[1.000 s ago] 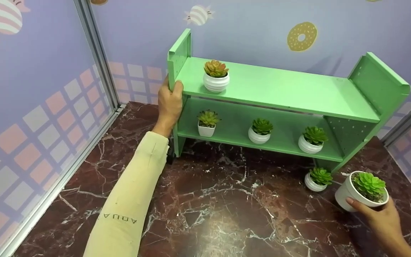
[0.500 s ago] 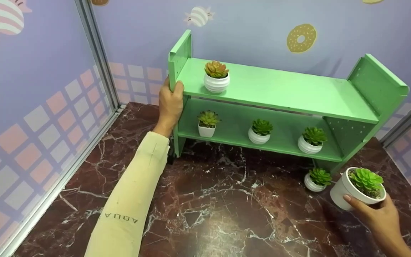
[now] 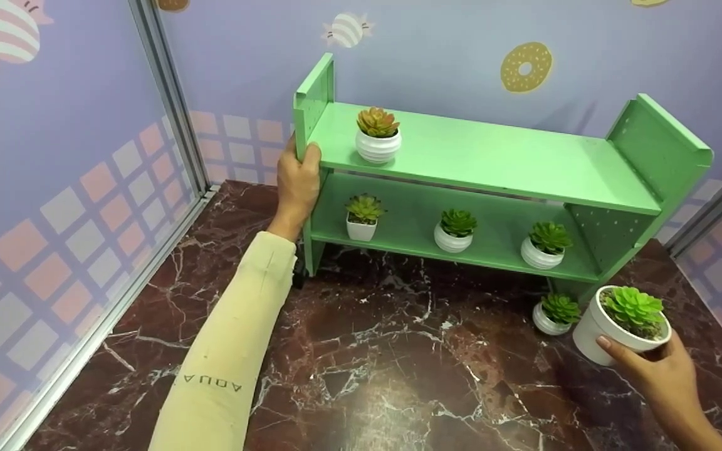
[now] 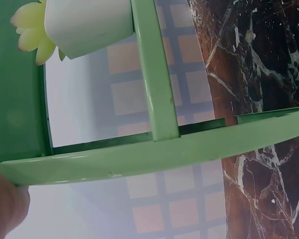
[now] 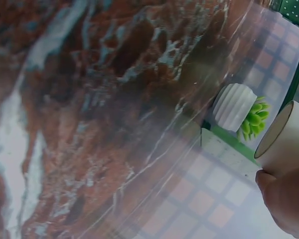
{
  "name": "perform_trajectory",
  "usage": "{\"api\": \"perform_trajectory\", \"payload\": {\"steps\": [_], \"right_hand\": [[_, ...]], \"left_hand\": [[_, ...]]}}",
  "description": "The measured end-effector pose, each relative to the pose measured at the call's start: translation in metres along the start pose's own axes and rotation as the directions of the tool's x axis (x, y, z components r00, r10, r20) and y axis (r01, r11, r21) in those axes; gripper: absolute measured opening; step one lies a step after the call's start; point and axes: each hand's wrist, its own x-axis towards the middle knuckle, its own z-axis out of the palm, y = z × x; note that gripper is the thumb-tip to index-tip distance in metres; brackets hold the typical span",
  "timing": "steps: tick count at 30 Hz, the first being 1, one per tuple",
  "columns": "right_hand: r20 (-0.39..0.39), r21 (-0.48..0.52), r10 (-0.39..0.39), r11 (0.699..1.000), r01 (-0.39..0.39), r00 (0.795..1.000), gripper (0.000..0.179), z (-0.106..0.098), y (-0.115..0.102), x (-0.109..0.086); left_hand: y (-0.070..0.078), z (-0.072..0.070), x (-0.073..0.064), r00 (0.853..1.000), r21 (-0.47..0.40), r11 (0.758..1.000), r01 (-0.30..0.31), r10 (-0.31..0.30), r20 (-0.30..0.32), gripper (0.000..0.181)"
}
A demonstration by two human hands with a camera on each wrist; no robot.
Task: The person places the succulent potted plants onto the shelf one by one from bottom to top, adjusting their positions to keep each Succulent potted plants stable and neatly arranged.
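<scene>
My left hand (image 3: pixel 298 181) grips the left side panel of a green two-tier shelf (image 3: pixel 492 156), thumb at the front edge. At the lower right, my right hand (image 3: pixel 662 373) holds a large potted succulent (image 3: pixel 596 335) by its smooth white pot, thumb in front and the other fingers mostly hidden behind. The pot leans, its bright green plant facing up and right. From the right wrist camera, the pot's bottom (image 5: pixel 275 129) shows above the marble. Just left of it, a small ribbed pot with a green succulent (image 3: pixel 551 321) stands by the shelf's right foot.
An orange-tipped succulent in a white pot (image 3: pixel 378 147) stands at the left of the top board. Along the lower board are a square-potted succulent (image 3: pixel 361 230) and two round-potted ones (image 3: pixel 453 240). Patterned walls (image 3: pixel 73 150) enclose the dark red marble surface (image 3: pixel 367 351).
My right hand has carried the large potted succulent a little left and up, closer to the small pot and the shelf's right end. My left hand keeps its grip on the shelf.
</scene>
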Motion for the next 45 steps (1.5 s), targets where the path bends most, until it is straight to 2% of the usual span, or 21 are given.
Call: {"api": "perform_trajectory", "payload": {"steps": [4, 8, 13, 20, 28, 34, 40, 45], "right_hand": [[0.019, 0.048, -0.028, 0.999, 0.027, 0.999, 0.063, 0.004, -0.006, 0.000], [0.034, 0.096, -0.017, 0.995, 0.014, 0.999, 0.061, 0.007, -0.011, -0.001], [0.059, 0.085, -0.007, 0.996, 0.002, 0.998, 0.061, 0.009, -0.014, -0.001], [0.088, 0.151, -0.024, 0.989, 0.010, 0.996, 0.060, 0.013, -0.020, -0.001], [0.106, 0.011, -0.075, 0.997, 0.075, 0.991, 0.061, 0.019, -0.034, 0.001], [0.118, -0.041, -0.098, 0.994, 0.104, 0.988, 0.060, 0.026, -0.043, 0.002], [0.142, -0.023, -0.138, 0.989, 0.143, 0.980, 0.059, 0.032, -0.052, 0.004], [0.163, -0.002, -0.136, 0.990, 0.138, 0.977, 0.059, 0.036, -0.060, 0.005]], "left_hand": [[0.000, -0.001, 0.000, 1.000, 0.004, 1.000, 0.006, -0.006, 0.003, 0.040], [0.000, -0.001, 0.000, 1.000, 0.000, 1.000, -0.009, 0.009, -0.006, 0.040], [-0.001, 0.000, 0.001, 0.999, 0.000, 1.000, -0.031, 0.031, -0.009, 0.038], [-0.001, 0.000, 0.000, 1.000, 0.002, 1.000, 0.009, -0.009, 0.004, 0.040], [0.000, 0.000, 0.001, 1.000, 0.021, 1.000, -0.013, 0.014, -0.017, 0.038], [0.000, -0.001, 0.000, 1.000, 0.013, 1.000, -0.014, 0.015, -0.016, 0.039], [0.000, -0.001, -0.001, 1.000, -0.003, 1.000, -0.023, 0.023, -0.005, 0.039], [-0.001, 0.000, 0.000, 1.000, -0.007, 1.000, -0.030, 0.030, -0.005, 0.038]]}}
